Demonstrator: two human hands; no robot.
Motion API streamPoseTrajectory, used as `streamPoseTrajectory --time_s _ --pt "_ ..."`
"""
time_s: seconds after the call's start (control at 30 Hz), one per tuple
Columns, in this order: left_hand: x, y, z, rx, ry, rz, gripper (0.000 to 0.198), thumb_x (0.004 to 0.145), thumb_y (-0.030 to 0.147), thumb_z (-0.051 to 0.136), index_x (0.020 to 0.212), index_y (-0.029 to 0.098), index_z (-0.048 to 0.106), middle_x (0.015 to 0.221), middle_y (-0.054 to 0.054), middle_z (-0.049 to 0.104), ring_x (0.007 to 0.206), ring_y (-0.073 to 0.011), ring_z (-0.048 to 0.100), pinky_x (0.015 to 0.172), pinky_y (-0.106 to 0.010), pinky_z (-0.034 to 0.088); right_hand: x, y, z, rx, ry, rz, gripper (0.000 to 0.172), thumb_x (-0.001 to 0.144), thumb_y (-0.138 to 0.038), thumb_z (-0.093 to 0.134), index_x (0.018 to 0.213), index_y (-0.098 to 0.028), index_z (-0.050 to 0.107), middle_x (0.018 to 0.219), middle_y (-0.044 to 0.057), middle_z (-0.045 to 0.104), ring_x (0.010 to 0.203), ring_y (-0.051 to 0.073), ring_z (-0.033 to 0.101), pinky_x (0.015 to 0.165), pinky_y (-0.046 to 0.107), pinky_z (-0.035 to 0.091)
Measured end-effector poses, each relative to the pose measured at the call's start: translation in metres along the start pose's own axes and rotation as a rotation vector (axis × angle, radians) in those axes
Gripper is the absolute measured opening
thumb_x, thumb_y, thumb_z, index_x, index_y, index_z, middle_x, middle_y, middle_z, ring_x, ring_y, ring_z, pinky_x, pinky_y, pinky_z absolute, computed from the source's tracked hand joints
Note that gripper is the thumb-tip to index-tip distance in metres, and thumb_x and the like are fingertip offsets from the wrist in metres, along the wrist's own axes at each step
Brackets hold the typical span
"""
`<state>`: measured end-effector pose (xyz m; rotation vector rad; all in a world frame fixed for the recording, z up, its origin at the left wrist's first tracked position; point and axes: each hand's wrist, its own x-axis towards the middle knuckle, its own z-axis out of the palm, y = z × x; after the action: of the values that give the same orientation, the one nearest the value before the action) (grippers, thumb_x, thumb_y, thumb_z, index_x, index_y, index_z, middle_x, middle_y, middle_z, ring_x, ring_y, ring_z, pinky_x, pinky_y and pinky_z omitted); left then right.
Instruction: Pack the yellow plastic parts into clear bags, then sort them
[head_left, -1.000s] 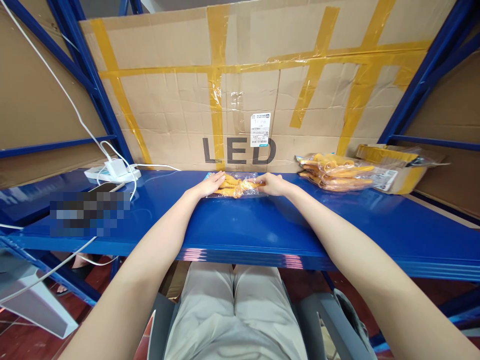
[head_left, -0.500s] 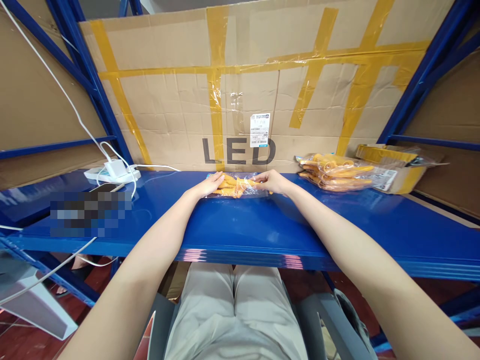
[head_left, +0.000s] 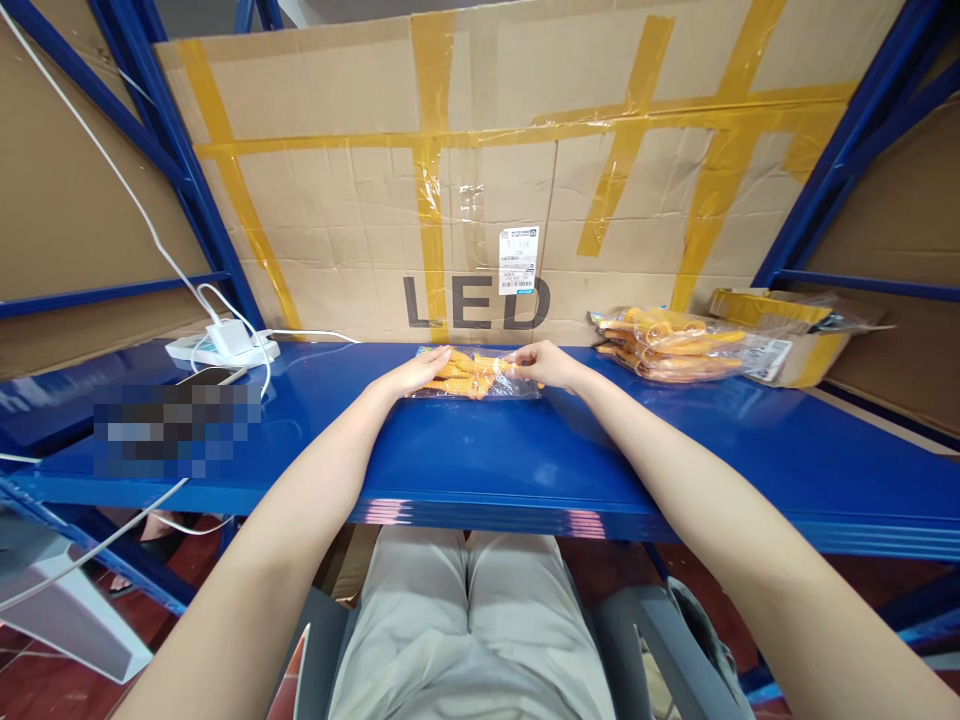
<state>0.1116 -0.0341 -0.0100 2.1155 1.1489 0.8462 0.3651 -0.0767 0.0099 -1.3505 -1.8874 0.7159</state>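
A clear plastic bag point(head_left: 517, 384) with orange, strap-like pieces point(head_left: 465, 384) inside lies flat on the blue shelf. My left hand point(head_left: 417, 373) is over its left end, fingers together and pressed on the bag; the thumb's grip is partly hidden. At the right end, my right hand point(head_left: 547, 363) has its fingers bent and pinched on the plastic near the orange pieces. Exactly what those fingertips hold is too small to make out beyond the bag.
On the right sit stacked bags of orange pieces point(head_left: 667, 345) beside a taped open carton point(head_left: 806, 345). A power strip with a white charger point(head_left: 231, 340) and a blurred dark device point(head_left: 176, 420) are at left. A large cardboard sheet point(head_left: 337, 220) stands behind the blue shelf point(head_left: 480, 455).
The orange pieces in the bag have shifted slightly and lie a little more spread between my hands. Both hands stay at nearly the same places.
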Motion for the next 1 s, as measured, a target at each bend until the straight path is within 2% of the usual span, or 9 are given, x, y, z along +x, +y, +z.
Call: streamPoseTrajectory --time_s 0.1,0.23,0.43,0.53,0.63,0.73,0.83,0.93,1.0 --pt "-0.001 0.004 0.003 -0.077 -0.066 -0.050 0.072 0.083 0.071 0.040 0.134 0.023 0.055 0.144 -0.006 0.048 0.134 -0.0257 0.045 0.112 -0.037 0.033 -0.003 -0.004 0.001 0.028 -0.021 0.020 0.017 0.070 -0.017 0.070 0.086 -0.013 0.076 0.066 0.000 0.067 0.052 0.006 0.049 0.044 0.017 0.040" --pt "-0.002 0.010 0.007 -0.137 -0.052 -0.064 0.068 0.087 0.067 0.040 0.139 0.024 0.050 0.149 -0.004 0.041 0.138 -0.0252 0.039 0.113 -0.036 0.033 -0.006 -0.008 0.005 0.191 -0.102 0.019 0.024 0.070 -0.011 0.067 0.092 -0.014 0.075 0.083 0.003 0.073 0.064 0.008 0.058 0.049 0.015 0.044" --pt "-0.002 0.013 0.008 -0.082 0.058 -0.112 0.072 0.091 0.063 0.034 0.149 0.021 0.033 0.157 -0.006 0.023 0.144 -0.0228 0.026 0.116 -0.035 0.026 -0.008 -0.006 0.006 0.379 -0.151 0.013 0.027 0.071 -0.010 0.068 0.097 -0.015 0.075 0.106 0.006 0.072 0.078 0.011 0.064 0.060 0.017 0.050" --pt "-0.001 0.010 0.009 -0.058 0.085 -0.119 0.071 0.091 0.061 0.036 0.151 0.023 0.030 0.157 -0.005 0.024 0.144 -0.0235 0.025 0.115 -0.037 0.026 -0.006 -0.005 0.009 0.333 -0.155 -0.002 0.023 0.069 -0.015 0.073 0.092 -0.015 0.076 0.101 0.006 0.074 0.074 0.011 0.065 0.063 0.019 0.053" --pt "0.002 0.005 0.011 -0.028 0.070 -0.115 0.071 0.088 0.056 0.044 0.151 0.025 0.030 0.156 -0.005 0.027 0.143 -0.0244 0.028 0.115 -0.039 0.026 -0.004 -0.005 0.014 0.220 -0.140 -0.014 0.020 0.068 -0.021 0.077 0.087 -0.014 0.077 0.087 0.005 0.075 0.055 0.008 0.059 0.054 0.020 0.051" --pt "0.003 0.002 0.012 -0.017 0.083 -0.095 0.071 0.086 0.054 0.047 0.149 0.024 0.034 0.154 -0.006 0.031 0.142 -0.0244 0.031 0.115 -0.038 0.027 -0.003 -0.007 0.017 0.177 -0.153 -0.037 0.021 0.068 -0.023 0.077 0.087 -0.014 0.077 0.081 0.004 0.073 0.048 0.006 0.054 0.046 0.019 0.049" --pt "0.001 0.005 0.009 -0.026 0.090 -0.042 0.069 0.085 0.059 0.049 0.143 0.023 0.045 0.153 -0.007 0.035 0.140 -0.0261 0.035 0.114 -0.038 0.029 -0.002 -0.007 0.019 0.174 -0.138 -0.051 0.027 0.066 -0.023 0.080 0.091 -0.013 0.075 0.083 0.004 0.072 0.055 0.009 0.059 0.044 0.019 0.050" --pt "-0.004 0.014 0.007 -0.021 0.044 0.080 0.064 0.077 0.065 0.058 0.124 0.022 0.065 0.145 -0.009 0.047 0.139 -0.0301 0.037 0.112 -0.039 0.032 -0.001 -0.007 0.019 0.108 -0.095 -0.047 0.035 0.062 -0.018 0.082 0.095 -0.013 0.071 0.087 0.005 0.070 0.055 0.009 0.059 0.041 0.019 0.050" --pt "-0.006 0.020 0.006 -0.014 0.044 0.139 0.058 0.070 0.065 0.066 0.107 0.020 0.075 0.139 -0.011 0.054 0.135 -0.0333 0.042 0.109 -0.041 0.036 -0.001 -0.007 0.019 0.041 -0.070 -0.034 0.032 0.062 -0.015 0.081 0.092 -0.013 0.069 0.085 0.004 0.069 0.049 0.007 0.056 0.039 0.019 0.049"
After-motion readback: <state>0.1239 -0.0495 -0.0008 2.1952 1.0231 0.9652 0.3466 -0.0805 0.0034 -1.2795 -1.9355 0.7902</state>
